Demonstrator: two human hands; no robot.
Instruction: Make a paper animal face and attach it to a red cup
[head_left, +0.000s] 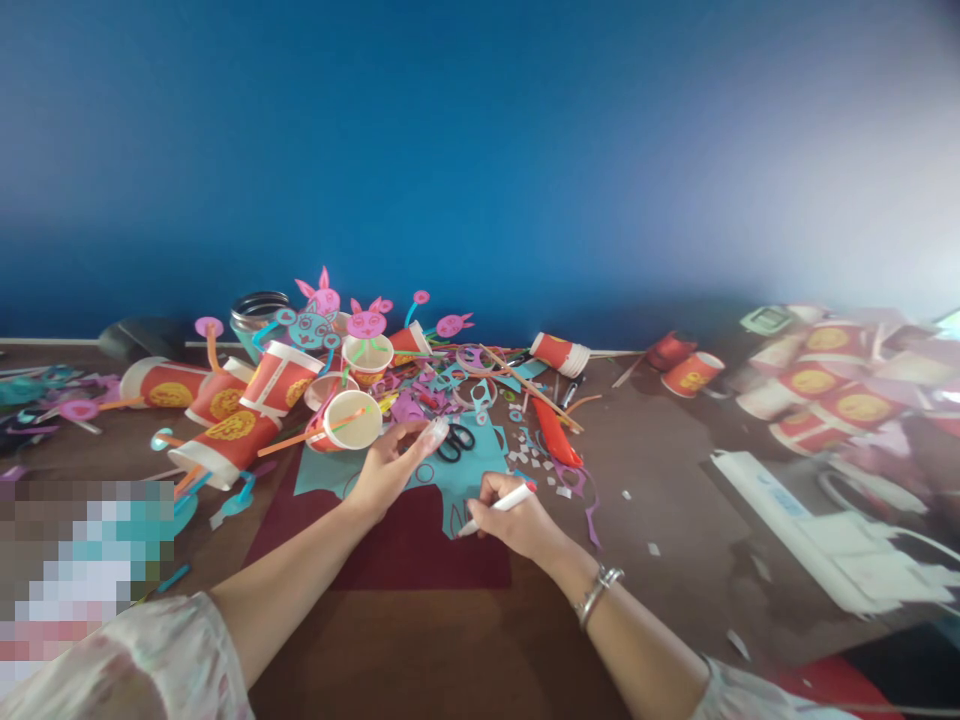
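My left hand (391, 460) pinches a small clear cap-like piece (437, 432) above a teal paper sheet (472, 475). My right hand (516, 518) is closed round a white marker (496, 505), its tip down on the teal sheet's near edge. Black scissors (454, 441) lie on the teal paper just beyond my left fingers. A dark red sheet (405, 545) lies under the teal one, between my two forearms. A bracelet sits on my right wrist.
Several red paper cups (232, 435) with coloured straws and pink and teal paper animal faces (322, 300) crowd the table's back left. An orange-red strip (555, 432), paper scraps, more cups (691, 374) and white boxes (825, 530) lie to the right. A blue wall stands behind.
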